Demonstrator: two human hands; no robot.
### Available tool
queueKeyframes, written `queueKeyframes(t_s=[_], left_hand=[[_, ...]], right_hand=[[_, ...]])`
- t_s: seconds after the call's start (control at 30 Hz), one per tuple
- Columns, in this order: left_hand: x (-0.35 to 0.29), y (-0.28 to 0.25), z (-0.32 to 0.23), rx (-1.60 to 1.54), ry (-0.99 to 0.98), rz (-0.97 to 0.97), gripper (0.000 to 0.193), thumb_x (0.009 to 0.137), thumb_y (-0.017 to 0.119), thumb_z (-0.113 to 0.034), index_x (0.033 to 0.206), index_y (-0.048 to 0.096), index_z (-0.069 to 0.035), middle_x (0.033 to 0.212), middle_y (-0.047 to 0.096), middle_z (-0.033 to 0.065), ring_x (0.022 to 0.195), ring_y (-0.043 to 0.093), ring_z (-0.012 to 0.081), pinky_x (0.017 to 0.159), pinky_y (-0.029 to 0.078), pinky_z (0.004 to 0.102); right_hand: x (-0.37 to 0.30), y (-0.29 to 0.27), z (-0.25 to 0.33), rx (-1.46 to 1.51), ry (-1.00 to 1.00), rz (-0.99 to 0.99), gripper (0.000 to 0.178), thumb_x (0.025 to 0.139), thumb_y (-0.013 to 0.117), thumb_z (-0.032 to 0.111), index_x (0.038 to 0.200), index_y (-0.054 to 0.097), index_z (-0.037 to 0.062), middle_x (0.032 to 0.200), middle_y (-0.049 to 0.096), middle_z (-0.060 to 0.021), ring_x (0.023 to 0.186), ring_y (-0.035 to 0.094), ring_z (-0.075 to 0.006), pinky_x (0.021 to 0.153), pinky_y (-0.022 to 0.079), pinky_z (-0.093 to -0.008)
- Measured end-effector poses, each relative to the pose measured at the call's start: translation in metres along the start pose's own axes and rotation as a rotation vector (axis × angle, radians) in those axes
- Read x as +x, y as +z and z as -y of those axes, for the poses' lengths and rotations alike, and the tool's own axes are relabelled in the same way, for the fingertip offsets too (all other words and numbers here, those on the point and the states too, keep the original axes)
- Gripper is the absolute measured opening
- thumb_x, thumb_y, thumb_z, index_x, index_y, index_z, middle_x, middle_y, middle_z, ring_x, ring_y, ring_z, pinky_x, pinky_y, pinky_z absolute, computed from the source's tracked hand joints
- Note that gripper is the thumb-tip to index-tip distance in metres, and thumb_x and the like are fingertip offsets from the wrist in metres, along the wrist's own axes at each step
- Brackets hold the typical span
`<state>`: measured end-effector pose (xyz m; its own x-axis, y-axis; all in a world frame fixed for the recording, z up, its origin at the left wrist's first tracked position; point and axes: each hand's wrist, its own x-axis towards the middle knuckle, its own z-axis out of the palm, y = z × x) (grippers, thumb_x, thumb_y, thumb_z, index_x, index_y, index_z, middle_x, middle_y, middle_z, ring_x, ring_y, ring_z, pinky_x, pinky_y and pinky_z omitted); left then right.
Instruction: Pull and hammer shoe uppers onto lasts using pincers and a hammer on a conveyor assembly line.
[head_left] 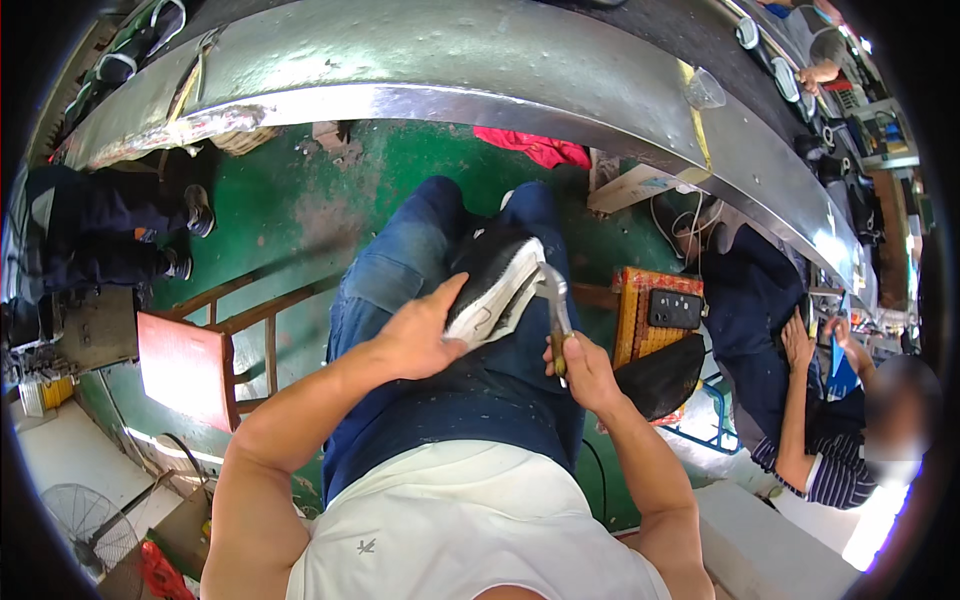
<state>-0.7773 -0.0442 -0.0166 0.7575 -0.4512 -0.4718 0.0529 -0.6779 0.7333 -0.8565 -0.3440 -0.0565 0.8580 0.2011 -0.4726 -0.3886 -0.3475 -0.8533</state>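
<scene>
On my lap lies a black shoe, its pale sole side and loose white edge turned toward my right. My left hand is closed around its near end, with the thumb by the white edge. In my right hand is a pincers-like metal tool. Its hooked head is at the shoe's white edge near the far end; I cannot tell whether it grips the edge. My fingers wrap around the tool's lower handle.
A long metal bench crosses ahead of my knees. A wooden stool stands left; a woven-topped seat carrying a phone and black shoe piece is right. Co-workers sit on both sides. A fan stands lower left.
</scene>
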Motion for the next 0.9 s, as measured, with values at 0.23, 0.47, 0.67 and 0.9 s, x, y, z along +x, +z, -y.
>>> queueKeyframes(t_s=[0.23, 0.47, 0.67, 0.9], left_hand=[[0.010, -0.069, -0.062, -0.630, 0.429, -0.246, 0.085, 0.077, 0.079, 0.004, 0.147, 0.033, -0.007, 0.112, 0.069, 0.0148, 0.101, 0.068, 0.0192, 0.088, 0.056, 0.0340], [0.106, 0.014, -0.008, -0.617, -0.057, -0.013, 0.052, 0.105, 0.056, -0.043, 0.132, 0.058, 0.001, 0.121, 0.066, 0.0120, 0.113, 0.060, 0.0166, 0.101, 0.048, 0.0322], [0.084, 0.102, 0.057, -0.673, 0.101, -0.143, 0.054, 0.114, 0.027, -0.036, 0.150, 0.042, 0.002, 0.138, 0.059, 0.0123, 0.130, 0.052, 0.0177, 0.113, 0.038, 0.0311], [0.078, 0.101, 0.047, -0.496, 0.150, -0.202, 0.052, 0.114, 0.026, -0.034, 0.145, 0.046, 0.003, 0.131, 0.061, 0.0170, 0.126, 0.055, 0.0221, 0.111, 0.040, 0.0344]], right_hand=[[-0.017, -0.013, -0.005, 0.290, 0.139, -0.141, 0.043, 0.109, 0.046, 0.036, 0.120, 0.057, -0.0037, 0.097, 0.065, -0.0070, 0.079, 0.064, -0.0132, 0.071, 0.052, -0.0289], [-0.032, -0.019, 0.011, 0.003, 0.078, -0.044, 0.030, 0.098, 0.063, 0.019, 0.118, 0.059, -0.0016, 0.093, 0.066, -0.0073, 0.081, 0.064, -0.0150, 0.076, 0.052, -0.0308], [-0.043, -0.039, 0.057, -0.318, 0.100, 0.247, 0.042, 0.096, 0.063, 0.019, 0.131, 0.056, -0.0040, 0.111, 0.068, -0.0220, 0.100, 0.067, -0.0364, 0.092, 0.052, -0.0392], [-0.025, -0.049, 0.080, -0.510, 0.070, 0.295, 0.061, 0.096, 0.063, 0.019, 0.146, 0.042, -0.0087, 0.138, 0.055, -0.0324, 0.130, 0.053, -0.0460, 0.110, 0.043, -0.0446]])
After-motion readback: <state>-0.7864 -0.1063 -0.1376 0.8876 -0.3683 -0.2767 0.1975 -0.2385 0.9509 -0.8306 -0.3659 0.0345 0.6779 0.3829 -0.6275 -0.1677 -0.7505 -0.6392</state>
